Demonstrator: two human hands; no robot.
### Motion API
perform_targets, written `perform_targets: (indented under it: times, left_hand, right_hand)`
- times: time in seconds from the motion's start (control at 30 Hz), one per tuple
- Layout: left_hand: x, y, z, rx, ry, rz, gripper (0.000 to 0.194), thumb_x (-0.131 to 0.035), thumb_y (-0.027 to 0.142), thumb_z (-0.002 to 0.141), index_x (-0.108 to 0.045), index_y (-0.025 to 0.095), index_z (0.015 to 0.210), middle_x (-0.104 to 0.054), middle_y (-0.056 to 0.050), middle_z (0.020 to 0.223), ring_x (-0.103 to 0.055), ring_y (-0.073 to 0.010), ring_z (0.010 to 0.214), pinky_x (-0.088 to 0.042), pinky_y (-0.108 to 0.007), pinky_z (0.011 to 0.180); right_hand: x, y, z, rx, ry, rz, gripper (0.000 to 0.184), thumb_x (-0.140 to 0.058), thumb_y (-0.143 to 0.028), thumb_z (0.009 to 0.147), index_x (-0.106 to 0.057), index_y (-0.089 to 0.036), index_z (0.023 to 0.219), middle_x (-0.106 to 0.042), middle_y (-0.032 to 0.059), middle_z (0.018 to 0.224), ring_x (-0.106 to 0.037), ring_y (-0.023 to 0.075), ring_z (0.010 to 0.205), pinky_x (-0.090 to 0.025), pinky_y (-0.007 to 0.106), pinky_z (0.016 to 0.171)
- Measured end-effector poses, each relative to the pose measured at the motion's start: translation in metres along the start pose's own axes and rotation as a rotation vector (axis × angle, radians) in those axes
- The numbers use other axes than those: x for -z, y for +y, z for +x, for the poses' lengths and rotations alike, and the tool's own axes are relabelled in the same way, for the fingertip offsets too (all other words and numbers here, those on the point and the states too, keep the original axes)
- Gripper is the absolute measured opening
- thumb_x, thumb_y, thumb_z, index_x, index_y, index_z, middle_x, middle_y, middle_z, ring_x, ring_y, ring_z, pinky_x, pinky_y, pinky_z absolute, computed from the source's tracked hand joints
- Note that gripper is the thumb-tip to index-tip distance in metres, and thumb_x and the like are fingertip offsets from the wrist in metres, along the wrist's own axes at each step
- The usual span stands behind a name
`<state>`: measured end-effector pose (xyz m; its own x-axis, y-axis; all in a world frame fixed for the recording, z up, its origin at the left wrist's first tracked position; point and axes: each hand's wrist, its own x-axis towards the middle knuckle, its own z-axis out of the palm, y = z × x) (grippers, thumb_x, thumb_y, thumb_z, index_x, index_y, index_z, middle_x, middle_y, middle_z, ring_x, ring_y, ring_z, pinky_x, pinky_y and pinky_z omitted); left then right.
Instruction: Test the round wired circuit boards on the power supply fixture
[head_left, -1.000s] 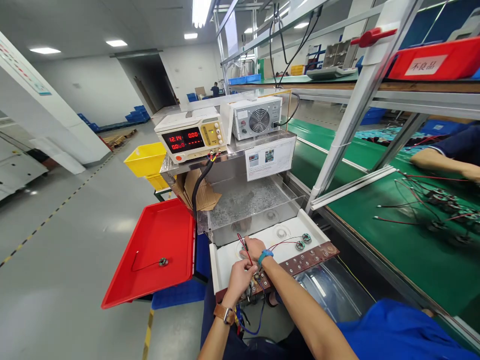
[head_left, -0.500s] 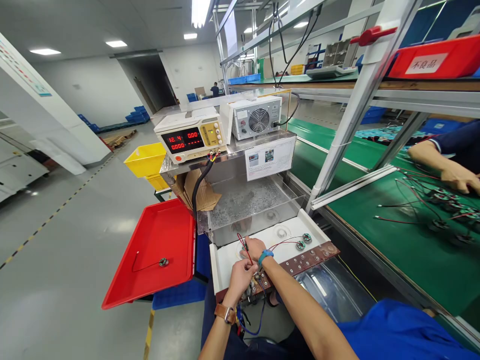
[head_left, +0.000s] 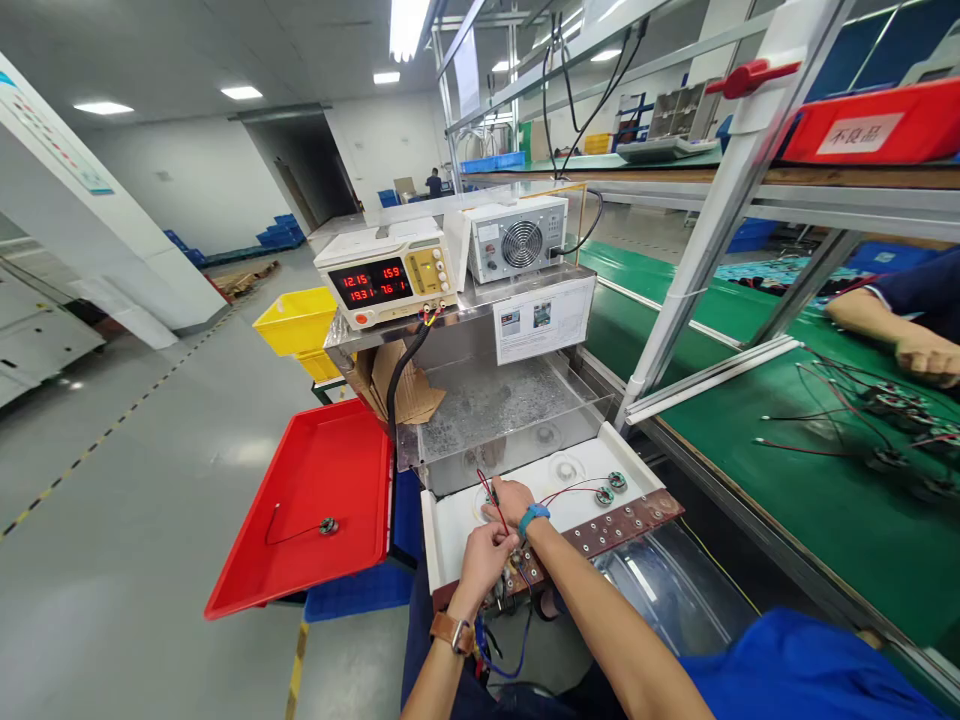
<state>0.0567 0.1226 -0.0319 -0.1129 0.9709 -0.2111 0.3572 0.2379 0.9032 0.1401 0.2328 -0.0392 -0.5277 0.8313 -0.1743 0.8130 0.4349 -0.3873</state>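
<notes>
1 red wire [head_left: 502, 516] seems pinched in the left hand [head_left: 484, 560].

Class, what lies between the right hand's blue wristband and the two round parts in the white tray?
In the head view, thin wires stretch over the white tray, between the blue wristband by the right hand and the two round parts.

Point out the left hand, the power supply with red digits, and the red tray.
Left hand [head_left: 484, 563]: head view, back of the hand.
Power supply [head_left: 385, 276]: head view, its front display.
Red tray [head_left: 339, 468]: head view, bare floor.
</notes>
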Motion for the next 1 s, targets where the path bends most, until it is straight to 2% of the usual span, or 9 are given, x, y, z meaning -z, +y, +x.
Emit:
perform_targets:
  times: [0.43, 0.6, 0.7, 0.8, 0.9, 1.0]
  left_hand:
    - [0.000, 0.004, -0.004, -0.002, 0.046, -0.007, 0.018, -0.056, 0.029, 0.068, -0.067, 0.015, 0.070, -0.068, -0.003, 0.064, -0.059, -0.0170, 0.063, -0.042, -0.026, 0.061]
    - [0.001, 0.007, -0.008, -0.027, 0.069, 0.029, 0.020, -0.055, 0.032, 0.071, -0.066, 0.016, 0.071, -0.070, -0.004, 0.067, -0.062, -0.0191, 0.066, -0.044, -0.027, 0.064]
    - [0.002, 0.008, -0.010, -0.089, 0.130, 0.077, 0.030, -0.050, 0.042, 0.079, -0.065, 0.017, 0.072, -0.070, -0.005, 0.068, -0.063, -0.0213, 0.068, -0.045, -0.030, 0.069]
    - [0.005, 0.005, -0.010, -0.104, 0.186, 0.024, 0.044, -0.047, 0.057, 0.079, -0.066, 0.017, 0.077, -0.070, -0.006, 0.067, -0.065, -0.0242, 0.070, -0.049, -0.034, 0.071]
    - [0.007, 0.001, -0.002, -0.047, 0.182, -0.085, 0.056, -0.054, 0.069, 0.068, -0.066, 0.017, 0.086, -0.073, -0.009, 0.074, -0.069, -0.0293, 0.078, -0.053, -0.039, 0.075]
    - [0.006, -0.005, 0.008, 0.083, 0.143, -0.169, 0.066, -0.059, 0.073, 0.058, -0.064, 0.018, 0.095, -0.075, -0.013, 0.092, -0.071, -0.0338, 0.090, -0.055, -0.042, 0.079]
  right_hand:
    - [-0.001, -0.003, -0.002, 0.015, 0.035, 0.028, 0.035, -0.060, -0.040, 0.079, -0.057, -0.017, 0.105, -0.070, 0.0112, 0.092, -0.065, 0.0253, 0.091, -0.039, 0.029, 0.073]
    - [0.004, -0.008, -0.005, 0.036, 0.094, 0.036, 0.027, -0.062, -0.037, 0.076, -0.060, -0.019, 0.096, -0.070, 0.0076, 0.085, -0.065, 0.0235, 0.082, -0.037, 0.028, 0.068]
    - [0.006, -0.007, -0.007, -0.038, 0.308, 0.201, 0.022, -0.061, -0.040, 0.077, -0.060, -0.020, 0.087, -0.067, 0.0027, 0.073, -0.062, 0.0198, 0.072, -0.036, 0.026, 0.063]
    - [0.019, 0.013, -0.011, -0.179, 0.659, 0.534, 0.028, -0.060, -0.048, 0.078, -0.060, -0.020, 0.081, -0.058, -0.0023, 0.061, -0.054, 0.0153, 0.059, -0.035, 0.024, 0.058]
    - [0.058, 0.066, -0.026, -0.322, 1.047, 0.797, 0.042, -0.061, -0.060, 0.074, -0.061, -0.018, 0.081, -0.051, -0.0048, 0.056, -0.047, 0.0135, 0.054, -0.036, 0.024, 0.055]
    - [0.111, 0.148, -0.068, -0.508, 1.374, 0.830, 0.053, -0.061, -0.065, 0.072, -0.063, -0.015, 0.089, -0.054, -0.0025, 0.059, -0.049, 0.0145, 0.057, -0.039, 0.025, 0.057]
